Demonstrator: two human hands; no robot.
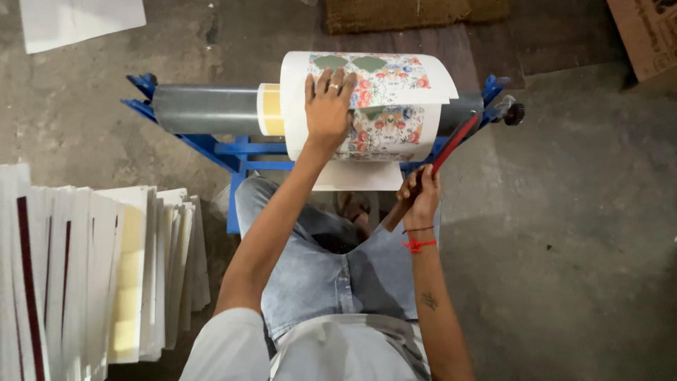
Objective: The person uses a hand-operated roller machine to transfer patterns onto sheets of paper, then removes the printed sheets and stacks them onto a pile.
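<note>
Concrete floor (564, 247), frame centre: floral printed sheet (395, 99) half-wrapped on grey roller (204, 109), flat left hand (328, 106) pressing; right hand (421, 194) grip closed on red-handled tool (451, 144); stacked sheets (106, 275) lower left.

The left arm reaches straight forward, nearly fully extended, elbow only slightly bent. The left hand (328, 106) lies flat, palm down, fingers together and pointing away from the body, with a ring on one finger. The right arm stays closer in, bent at the elbow, forearm angled forward with a small tattoo showing on it. A red thread circles the right wrist. The right hand (421, 194) is curled into a closed grip, fingers wrapped tight, though the thumb's position seems partly hidden.
</note>
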